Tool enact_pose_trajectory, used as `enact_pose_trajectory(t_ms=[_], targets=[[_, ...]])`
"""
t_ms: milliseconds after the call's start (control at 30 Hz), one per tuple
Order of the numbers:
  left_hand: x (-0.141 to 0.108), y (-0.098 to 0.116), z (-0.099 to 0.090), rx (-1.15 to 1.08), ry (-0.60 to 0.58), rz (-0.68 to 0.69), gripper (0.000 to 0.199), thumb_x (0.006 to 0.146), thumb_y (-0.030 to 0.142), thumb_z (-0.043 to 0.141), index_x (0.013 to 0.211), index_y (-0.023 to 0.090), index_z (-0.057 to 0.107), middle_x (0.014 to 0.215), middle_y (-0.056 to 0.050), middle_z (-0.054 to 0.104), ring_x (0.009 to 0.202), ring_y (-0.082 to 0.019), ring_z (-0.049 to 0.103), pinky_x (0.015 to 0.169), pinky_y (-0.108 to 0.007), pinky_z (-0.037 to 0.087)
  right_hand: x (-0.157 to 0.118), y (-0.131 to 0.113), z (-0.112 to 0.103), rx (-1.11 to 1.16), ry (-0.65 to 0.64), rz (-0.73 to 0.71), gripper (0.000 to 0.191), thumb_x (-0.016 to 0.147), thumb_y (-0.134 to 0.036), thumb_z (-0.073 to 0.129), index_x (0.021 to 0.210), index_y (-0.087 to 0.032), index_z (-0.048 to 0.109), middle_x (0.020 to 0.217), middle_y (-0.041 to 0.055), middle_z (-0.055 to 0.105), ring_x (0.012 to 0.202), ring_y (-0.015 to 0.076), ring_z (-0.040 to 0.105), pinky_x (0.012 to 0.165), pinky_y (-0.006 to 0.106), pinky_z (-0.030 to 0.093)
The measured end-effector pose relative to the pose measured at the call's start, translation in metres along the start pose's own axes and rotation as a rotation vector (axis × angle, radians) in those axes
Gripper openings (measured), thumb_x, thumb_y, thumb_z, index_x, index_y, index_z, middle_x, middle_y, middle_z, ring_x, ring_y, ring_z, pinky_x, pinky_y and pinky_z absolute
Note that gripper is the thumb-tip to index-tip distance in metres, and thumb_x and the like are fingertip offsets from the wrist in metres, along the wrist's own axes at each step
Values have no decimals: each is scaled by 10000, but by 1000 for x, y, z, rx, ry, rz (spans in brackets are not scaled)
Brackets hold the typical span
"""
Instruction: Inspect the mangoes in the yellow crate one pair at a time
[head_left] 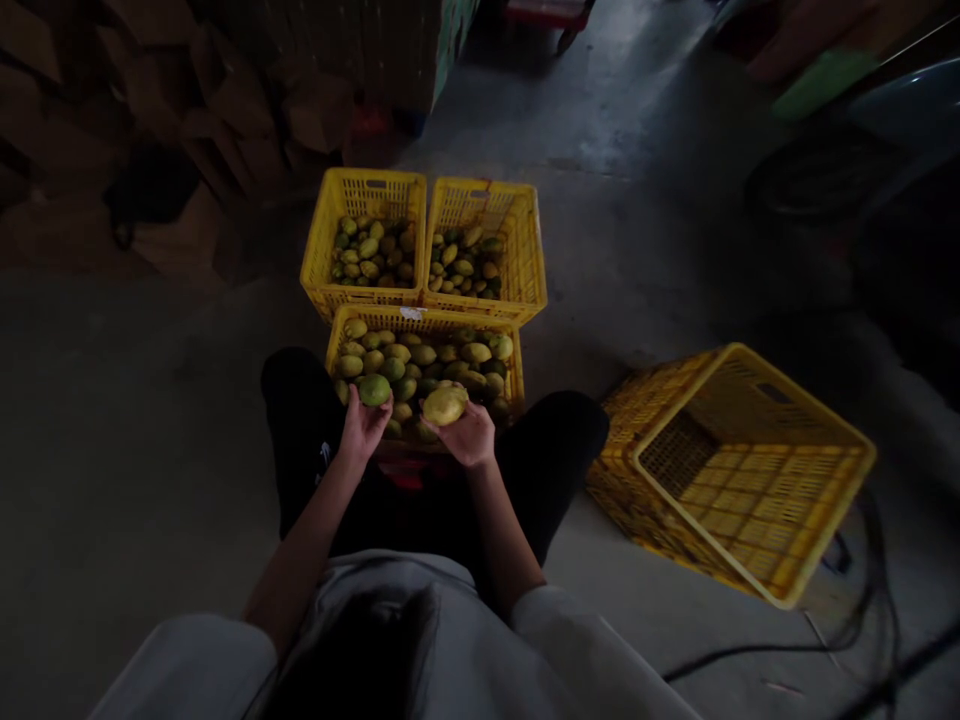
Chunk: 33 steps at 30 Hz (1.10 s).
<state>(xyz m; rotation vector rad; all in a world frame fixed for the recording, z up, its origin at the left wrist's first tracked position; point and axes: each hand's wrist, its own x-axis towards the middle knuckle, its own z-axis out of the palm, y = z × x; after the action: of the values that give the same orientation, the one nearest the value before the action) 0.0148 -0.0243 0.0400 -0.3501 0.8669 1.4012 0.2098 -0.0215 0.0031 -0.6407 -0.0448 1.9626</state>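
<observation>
My left hand [363,430] is closed around a green lemon [374,389], which shows above the fingers. In my right hand [472,435] a paler yellow lemon [445,405] rests against the fingers and palm. Both hands are over the near edge of a yellow plastic crate [517,385] between my knees. That crate holds many lemons [422,355], green to yellow. Just beyond it, two more yellow crates stand side by side: the left crate [315,255] and the right crate [531,250], each partly filled with similar fruit.
A yellow crate [787,510] lies tilted on the floor to my right, with its opening facing me. Black cables [757,650] run near it. Cardboard boxes [180,225] are piled at the far left. A wheel [814,180] shows in the dim right background.
</observation>
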Motion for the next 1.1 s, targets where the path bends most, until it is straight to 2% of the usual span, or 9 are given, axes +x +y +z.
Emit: enact_pose_trajectory(t_ms=[67, 133, 300, 367, 467, 667, 833, 933, 1100], targets=[[-3, -1, 1, 23, -36, -6, 261, 1068, 405, 493, 1125, 262, 704, 948, -52, 722, 857, -179, 712, 598, -224, 544, -2, 3, 5, -50, 3, -51, 526, 763, -185, 679, 1275, -300, 635, 1151, 12, 768, 1031, 237, 760, 931, 497, 628], [-5, -2, 1, 45, -70, -8, 264, 1070, 383, 480, 1152, 272, 704, 1002, -46, 741, 856, -176, 711, 645, -248, 568, -1, 6, 8, -96, 21, -70, 578, 763, -149, 693, 1303, -339, 622, 1170, -18, 761, 1010, 202, 759, 914, 439, 632], [-2, -2, -1, 44, -27, -44, 282, 1051, 367, 495, 1197, 220, 686, 1111, -86, 755, 891, -190, 710, 724, -284, 602, 11, 11, 0, -143, 185, -36, 257, 941, -376, 639, 1173, -273, 682, 1058, -15, 785, 910, 150, 744, 738, 260, 603], [0, -2, -1, 34, 11, -57, 291, 1052, 388, 487, 1135, 196, 690, 1052, -99, 754, 895, -197, 718, 703, -271, 603, 15, 11, -2, -154, 251, -1, 239, 977, -432, 591, 1061, -241, 709, 934, -10, 790, 807, 144, 728, 639, 226, 570], [2, -3, -1, 25, 74, -45, 274, 1049, 367, 479, 1006, 184, 678, 956, -84, 745, 903, -210, 733, 716, -282, 622, 16, 9, -1, -138, 260, 0, 243, 969, -450, 590, 979, -240, 712, 823, -20, 775, 688, 142, 697, 530, 209, 524], [4, -3, -4, -47, 103, 1, 246, 1028, 260, 464, 1012, 174, 694, 1018, -91, 760, 1076, -241, 732, 883, -367, 640, 13, 3, 3, -78, 173, -70, 254, 872, -381, 680, 1083, -244, 719, 953, 1, 790, 807, 176, 739, 604, 234, 570], [8, -1, -6, -10, 66, -16, 307, 1068, 342, 454, 1106, 196, 721, 994, -79, 767, 967, -219, 749, 713, -267, 618, 15, 5, 0, -66, 206, -103, 228, 979, -417, 573, 1043, -252, 717, 936, 15, 777, 794, 167, 714, 615, 240, 557], [8, -1, -4, 31, 78, -20, 309, 1074, 388, 477, 1072, 201, 722, 952, -62, 764, 855, -193, 748, 622, -228, 586, 13, 4, -2, -45, 193, -117, 269, 998, -455, 545, 1036, -246, 711, 969, 24, 776, 800, 163, 711, 615, 237, 555], [8, -3, -1, 53, 89, -14, 271, 1075, 355, 490, 1003, 186, 688, 928, -47, 762, 821, -181, 749, 657, -239, 603, 9, 1, 0, 65, 133, -119, 262, 921, -414, 585, 1057, -218, 692, 1071, 64, 778, 949, 200, 739, 700, 264, 602]])
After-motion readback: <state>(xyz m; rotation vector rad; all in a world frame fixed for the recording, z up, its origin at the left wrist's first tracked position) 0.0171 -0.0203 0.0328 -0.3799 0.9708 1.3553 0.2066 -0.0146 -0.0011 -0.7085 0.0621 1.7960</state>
